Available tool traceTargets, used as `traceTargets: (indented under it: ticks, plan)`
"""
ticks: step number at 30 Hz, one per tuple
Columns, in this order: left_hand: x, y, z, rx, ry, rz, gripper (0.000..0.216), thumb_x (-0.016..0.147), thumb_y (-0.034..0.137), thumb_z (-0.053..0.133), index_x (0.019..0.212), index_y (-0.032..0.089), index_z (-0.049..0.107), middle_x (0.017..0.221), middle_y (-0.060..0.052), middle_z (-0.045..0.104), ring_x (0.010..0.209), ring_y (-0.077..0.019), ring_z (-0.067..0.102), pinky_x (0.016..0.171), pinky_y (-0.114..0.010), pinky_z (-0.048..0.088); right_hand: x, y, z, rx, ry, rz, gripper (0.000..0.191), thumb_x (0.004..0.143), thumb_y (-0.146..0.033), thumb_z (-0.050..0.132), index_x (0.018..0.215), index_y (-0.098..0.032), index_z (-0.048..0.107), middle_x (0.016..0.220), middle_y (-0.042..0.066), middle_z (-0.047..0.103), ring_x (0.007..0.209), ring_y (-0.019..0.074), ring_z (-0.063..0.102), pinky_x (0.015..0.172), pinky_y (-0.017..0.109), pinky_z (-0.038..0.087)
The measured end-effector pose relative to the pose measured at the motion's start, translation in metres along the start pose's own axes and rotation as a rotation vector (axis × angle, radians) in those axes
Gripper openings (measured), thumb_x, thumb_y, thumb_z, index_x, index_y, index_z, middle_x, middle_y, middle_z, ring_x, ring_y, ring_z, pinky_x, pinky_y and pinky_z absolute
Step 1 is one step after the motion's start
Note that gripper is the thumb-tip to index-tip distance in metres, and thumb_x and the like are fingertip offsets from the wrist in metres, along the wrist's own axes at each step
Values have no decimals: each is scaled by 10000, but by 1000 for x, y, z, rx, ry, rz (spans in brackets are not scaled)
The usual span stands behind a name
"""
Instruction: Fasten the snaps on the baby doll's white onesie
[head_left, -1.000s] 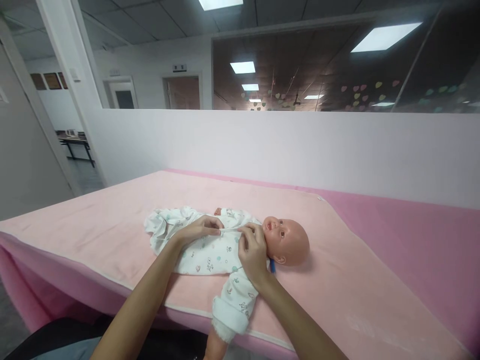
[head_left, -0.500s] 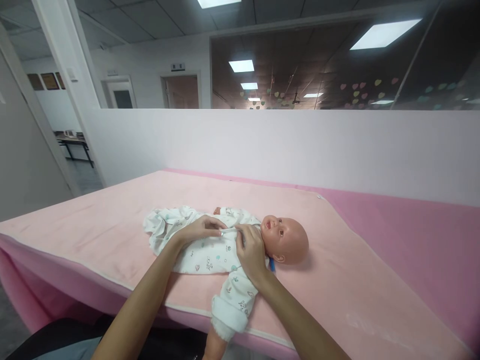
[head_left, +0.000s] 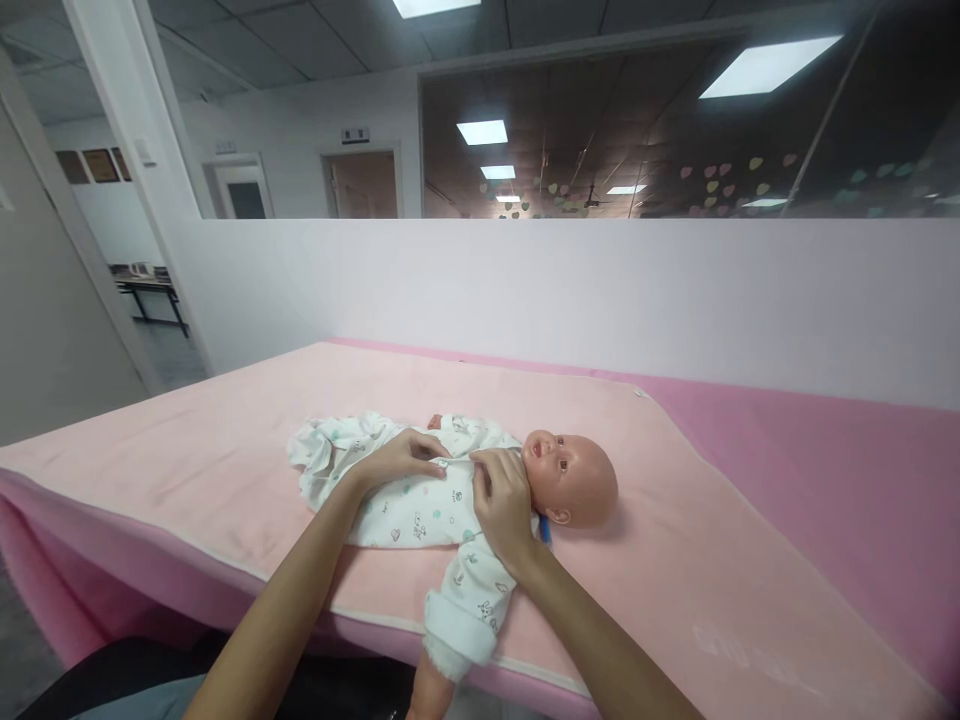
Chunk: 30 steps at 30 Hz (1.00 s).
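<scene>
Pinching the romper front, the left hand and right hand meet over the doll (flat on its back) so both fabric edges touch.

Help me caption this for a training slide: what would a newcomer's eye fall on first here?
A bald baby doll in a white printed sleepsuit lies on its back in the middle of a pale pink towel, head to the right. The left hand and right hand meet on its chest, fingers pinching the sleepsuit's front. Behind, a dark glass pane mirrors the ceiling lights.
</scene>
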<state>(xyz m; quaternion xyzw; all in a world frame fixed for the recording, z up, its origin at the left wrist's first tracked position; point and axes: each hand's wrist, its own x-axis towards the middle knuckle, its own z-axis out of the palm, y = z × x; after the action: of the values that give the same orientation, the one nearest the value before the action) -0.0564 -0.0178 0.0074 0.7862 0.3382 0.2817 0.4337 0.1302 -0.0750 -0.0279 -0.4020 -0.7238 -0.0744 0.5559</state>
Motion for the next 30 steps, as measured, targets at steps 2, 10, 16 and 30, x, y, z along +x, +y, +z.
traceTargets:
  ticks: [2, 10, 16, 30]
  plan:
    - [0, 0, 0, -2, 9, 3, 296, 617, 306, 705, 860, 137, 691, 850, -57, 654, 808, -163, 568, 720, -254, 442, -1, 0, 0, 15, 22, -27, 190, 807, -92, 405, 843, -199, 558, 794, 25, 600, 782, 160, 503, 724, 300, 403]
    - [1, -1, 0, -12, 13, -15, 265, 616, 309, 701, 815, 135, 680, 803, -41, 645, 785, -150, 559, 731, -251, 439, -3, -2, -3, 55, 50, -115, 183, 791, -90, 418, 837, -198, 558, 787, 27, 606, 768, 167, 516, 713, 314, 406]
    - [1, 0, 1, -40, 0, -15, 228, 622, 292, 703, 779, 132, 659, 764, -25, 617, 749, -130, 537, 700, -231, 425, -4, -1, -4, 82, -39, -43, 201, 790, -125, 406, 875, -194, 574, 801, 41, 604, 780, 175, 535, 713, 315, 416]
    - [0, 5, 3, -43, -13, -34, 225, 631, 302, 691, 739, 125, 606, 715, 0, 563, 700, -111, 509, 634, -207, 393, 9, 3, -4, 384, -211, 310, 272, 692, -101, 409, 808, -201, 634, 830, 5, 655, 755, 148, 579, 678, 251, 435]
